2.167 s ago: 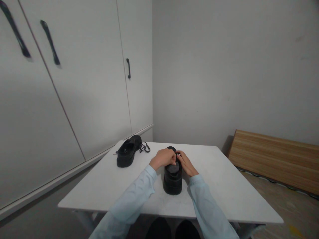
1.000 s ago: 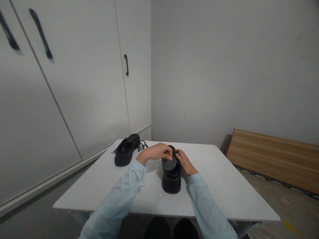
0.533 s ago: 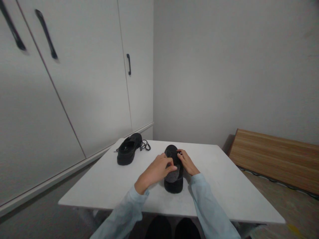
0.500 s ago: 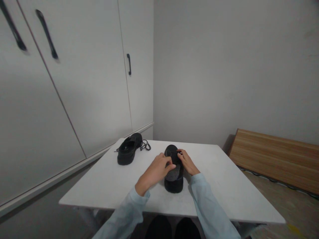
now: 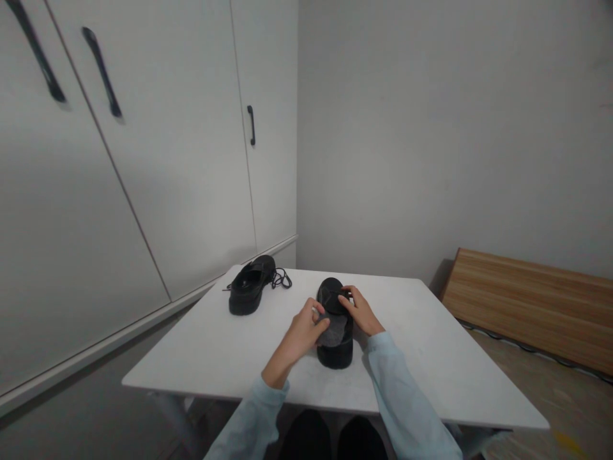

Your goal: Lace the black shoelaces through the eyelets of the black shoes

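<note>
A black shoe stands on the white table in front of me, toe pointing away. Its grey tongue is folded back over the opening. My left hand is closed at the tongue's left edge, thumb and curled fingers pinching it. On the shoe's right side, my right hand grips the upper near the instep between thumb and fingers; some fingertips are hidden behind the shoe. No lace shows on this shoe's front. Farther left rests a second black shoe, also toe away, with loose black laces beside it.
The white table reaches close to the cabinet doors on the left and the grey wall behind. A wooden board leans at the right, off the table. My knees are under the near edge.
My left hand has drawn slightly back and left, and more of the grey tongue shows. The right hand stays at the shoe's side. The view has shifted slightly.
</note>
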A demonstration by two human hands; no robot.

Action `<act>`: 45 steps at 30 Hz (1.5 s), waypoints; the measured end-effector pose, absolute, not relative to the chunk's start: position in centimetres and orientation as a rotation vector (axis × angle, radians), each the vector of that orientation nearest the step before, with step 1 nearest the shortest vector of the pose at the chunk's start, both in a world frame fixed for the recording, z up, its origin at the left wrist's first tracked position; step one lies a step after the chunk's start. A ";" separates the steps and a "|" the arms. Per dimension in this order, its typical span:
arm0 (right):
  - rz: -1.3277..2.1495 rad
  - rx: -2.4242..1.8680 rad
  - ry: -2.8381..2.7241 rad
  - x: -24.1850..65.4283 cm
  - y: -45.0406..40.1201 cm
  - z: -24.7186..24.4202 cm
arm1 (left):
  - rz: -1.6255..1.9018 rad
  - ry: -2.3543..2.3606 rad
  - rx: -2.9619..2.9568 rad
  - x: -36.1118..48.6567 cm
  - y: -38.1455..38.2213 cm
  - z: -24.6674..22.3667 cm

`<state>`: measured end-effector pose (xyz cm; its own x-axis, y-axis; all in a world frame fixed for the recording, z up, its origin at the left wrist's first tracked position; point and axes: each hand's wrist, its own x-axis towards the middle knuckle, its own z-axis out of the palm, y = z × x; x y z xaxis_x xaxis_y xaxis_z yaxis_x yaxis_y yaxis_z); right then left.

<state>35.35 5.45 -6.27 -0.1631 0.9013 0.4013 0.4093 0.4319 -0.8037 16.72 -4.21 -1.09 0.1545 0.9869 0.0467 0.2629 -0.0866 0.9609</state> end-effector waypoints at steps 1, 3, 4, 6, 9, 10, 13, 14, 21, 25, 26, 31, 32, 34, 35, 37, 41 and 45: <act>0.679 -1.143 -1.754 35.3 5.4 -6.2 | 1.006 1.246 1.514 16.7 -4.4 -0.9; 0.704 -1.158 -1.742 35.3 5.2 -6.1 | 1.005 1.218 1.511 16.5 -4.8 -0.6; 0.713 -1.161 -1.738 35.3 5.2 -6.0 | 1.003 1.204 1.517 16.4 -5.0 -0.4; 0.722 -1.160 -1.735 35.3 5.1 -5.9 | 0.991 1.178 1.531 15.9 -5.6 0.0; 0.720 -1.158 -1.738 35.2 5.1 -5.9 | 0.973 1.155 1.544 15.1 -6.6 0.3; 0.720 -1.159 -1.739 35.2 5.1 -5.9 | 0.968 1.153 1.548 14.9 -7.0 0.3; 0.733 -1.157 -1.734 35.2 5.2 -6.0 | 0.958 1.157 1.562 14.3 -8.0 0.3; 0.739 -1.156 -1.731 35.2 5.2 -6.1 | 0.957 1.157 1.566 14.1 -8.2 0.3; 0.764 -1.150 -1.734 35.4 5.3 -6.1 | 0.924 1.217 1.570 13.8 -10.0 1.0; 0.772 -1.148 -1.730 35.5 5.4 -6.1 | 0.889 1.247 1.554 13.2 -11.3 1.3; 0.774 -1.146 -1.728 35.4 5.4 -6.1 | 0.885 1.244 1.552 12.9 -11.6 1.3; 0.743 -1.150 -1.719 35.4 5.1 -5.8 | 0.883 1.249 1.527 11.5 -13.6 0.9; 0.736 -1.150 -1.720 35.4 5.1 -5.7 | 0.881 1.246 1.525 11.3 -14.0 0.9; 0.733 -1.149 -1.721 35.4 5.1 -5.7 | 0.879 1.227 1.521 10.9 -14.8 1.1; 0.734 -1.147 -1.719 35.3 5.0 -5.6 | 0.883 1.216 1.512 10.7 -15.1 1.1; 0.732 -1.120 -1.714 35.3 4.9 -5.4 | 0.908 1.208 1.475 10.7 -15.5 1.4; 0.755 -1.004 -1.680 35.2 4.5 -4.4 | 0.998 1.199 1.404 11.2 -15.0 1.6; 0.839 -0.990 -1.650 35.2 4.1 -3.5 | 1.048 1.155 1.422 12.0 -13.4 1.1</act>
